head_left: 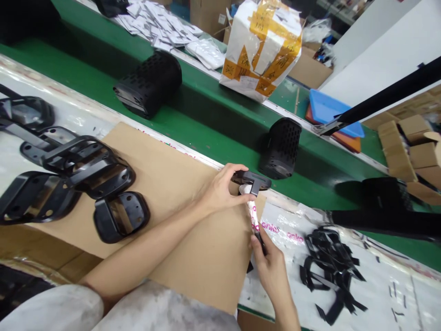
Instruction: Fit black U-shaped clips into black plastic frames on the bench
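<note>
My left hand (223, 188) is closed on the edge of a black plastic frame (260, 180), its thumb beneath and its fingers over the top. A flat dark strip hangs from this frame at the thumb tip. In my right hand (270, 262) is a tape-wrapped tool (253, 214), gripped by its dark handle. White tape with pink lettering covers its shaft, and its pale upper end meets the underside of the frame; whether they touch I cannot tell. Below both hands lies a brown cardboard sheet (206, 257).
Several similar black frames (122, 216) lie at left. A pile of black strips (330, 266) sits at right. Beyond, black perforated housings (148, 82) stand on a green conveyor belt (210, 124). A taped white box (262, 50) and blue tray (332, 112) are behind; a black bar (389, 94) slants across the right.
</note>
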Demonstrator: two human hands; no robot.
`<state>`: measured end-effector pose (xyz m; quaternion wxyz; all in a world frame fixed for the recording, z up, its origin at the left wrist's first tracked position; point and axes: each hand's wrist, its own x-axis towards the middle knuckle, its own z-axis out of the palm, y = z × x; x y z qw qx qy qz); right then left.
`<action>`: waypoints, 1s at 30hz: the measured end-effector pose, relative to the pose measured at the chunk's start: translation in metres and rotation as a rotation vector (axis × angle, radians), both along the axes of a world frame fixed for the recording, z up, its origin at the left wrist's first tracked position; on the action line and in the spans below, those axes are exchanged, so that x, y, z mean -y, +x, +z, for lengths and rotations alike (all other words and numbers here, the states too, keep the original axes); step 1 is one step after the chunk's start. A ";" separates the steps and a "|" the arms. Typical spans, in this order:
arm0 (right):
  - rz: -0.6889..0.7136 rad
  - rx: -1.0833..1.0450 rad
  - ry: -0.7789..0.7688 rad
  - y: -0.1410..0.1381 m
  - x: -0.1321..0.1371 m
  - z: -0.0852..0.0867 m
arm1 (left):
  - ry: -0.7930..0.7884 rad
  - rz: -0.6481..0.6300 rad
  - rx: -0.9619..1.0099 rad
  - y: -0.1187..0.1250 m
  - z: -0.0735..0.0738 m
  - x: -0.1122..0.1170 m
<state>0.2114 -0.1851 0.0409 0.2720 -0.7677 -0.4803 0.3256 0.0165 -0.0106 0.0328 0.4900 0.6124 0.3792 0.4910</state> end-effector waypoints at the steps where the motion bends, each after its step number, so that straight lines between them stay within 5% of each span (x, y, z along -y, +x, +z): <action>1: 0.000 -0.010 -0.012 0.000 0.000 0.001 | -0.011 0.000 0.008 0.000 0.000 0.000; 11: -0.200 -0.397 -0.106 0.001 0.009 0.005 | -0.140 0.014 0.123 0.001 -0.006 -0.006; 22: -0.360 -0.538 -0.125 0.017 0.024 0.011 | -0.013 -0.291 -0.014 0.001 -0.006 -0.002; 30: -0.271 -0.599 -0.266 0.023 0.035 0.014 | -0.242 -0.207 0.350 0.004 -0.012 -0.006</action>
